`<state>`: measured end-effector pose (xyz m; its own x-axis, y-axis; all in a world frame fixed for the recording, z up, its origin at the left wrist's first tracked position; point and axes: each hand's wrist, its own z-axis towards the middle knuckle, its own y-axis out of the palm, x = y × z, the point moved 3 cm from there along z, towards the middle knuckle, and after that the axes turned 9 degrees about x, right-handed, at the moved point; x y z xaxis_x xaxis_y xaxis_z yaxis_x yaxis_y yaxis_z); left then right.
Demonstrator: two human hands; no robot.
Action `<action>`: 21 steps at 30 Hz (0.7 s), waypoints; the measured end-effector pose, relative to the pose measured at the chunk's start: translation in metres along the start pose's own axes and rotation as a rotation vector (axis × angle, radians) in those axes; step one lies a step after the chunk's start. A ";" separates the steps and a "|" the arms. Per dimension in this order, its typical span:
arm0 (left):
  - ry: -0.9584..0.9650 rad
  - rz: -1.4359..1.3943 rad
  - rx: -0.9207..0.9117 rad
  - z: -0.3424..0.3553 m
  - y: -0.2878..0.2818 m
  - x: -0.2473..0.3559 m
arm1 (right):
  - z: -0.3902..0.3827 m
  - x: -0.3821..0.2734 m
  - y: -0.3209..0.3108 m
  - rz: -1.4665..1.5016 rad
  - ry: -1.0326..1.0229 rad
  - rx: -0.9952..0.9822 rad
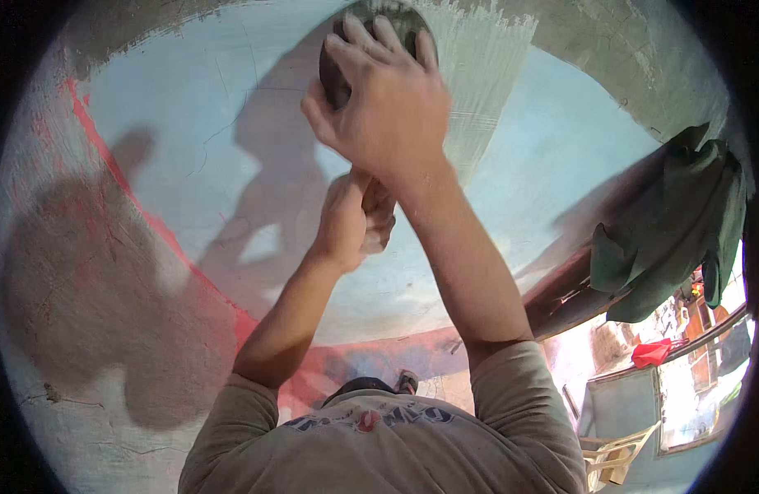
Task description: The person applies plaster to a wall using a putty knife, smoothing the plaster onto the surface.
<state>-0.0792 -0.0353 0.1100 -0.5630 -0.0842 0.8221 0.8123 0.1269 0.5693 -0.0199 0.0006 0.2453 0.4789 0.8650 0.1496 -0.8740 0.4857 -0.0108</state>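
Observation:
A dark tool with a rounded, flat head (337, 82) lies against the upper part of the wall in front of me. My right hand (388, 115) rests over the head with fingers spread and thumb out to the left. Just below it, my left hand (346, 218) is closed in a fist around what looks like the tool's handle, most of it hidden by my hands. Next to the head, a streaky grey-green band (491, 82) covers part of the pale blue wall (174, 90). What lies under the tool's head is hidden.
A red stripe (141, 210) edges the blue area on the left. Dark green cloth (672, 222) hangs at the right over a dark ledge. Low at the right are a red cloth-like item (653, 352), a pale plastic chair (618, 453) and a bright opening.

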 end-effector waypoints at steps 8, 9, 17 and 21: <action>-0.036 0.034 0.046 -0.022 -0.031 -0.056 | -0.056 -0.012 -0.007 0.023 0.065 -0.123; -0.035 0.039 0.043 -0.020 -0.028 -0.054 | -0.057 -0.010 -0.008 0.028 0.068 -0.125; 0.084 0.083 0.087 0.001 0.011 0.020 | 0.014 0.005 0.002 0.057 0.004 0.017; 0.079 -0.013 0.075 0.002 -0.034 -0.044 | -0.044 -0.009 0.004 0.043 0.033 -0.019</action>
<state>-0.0818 -0.0341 0.0543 -0.5573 -0.1633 0.8141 0.7897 0.1986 0.5804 -0.0240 0.0003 0.2005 0.4437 0.8887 0.1154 -0.8923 0.4501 -0.0352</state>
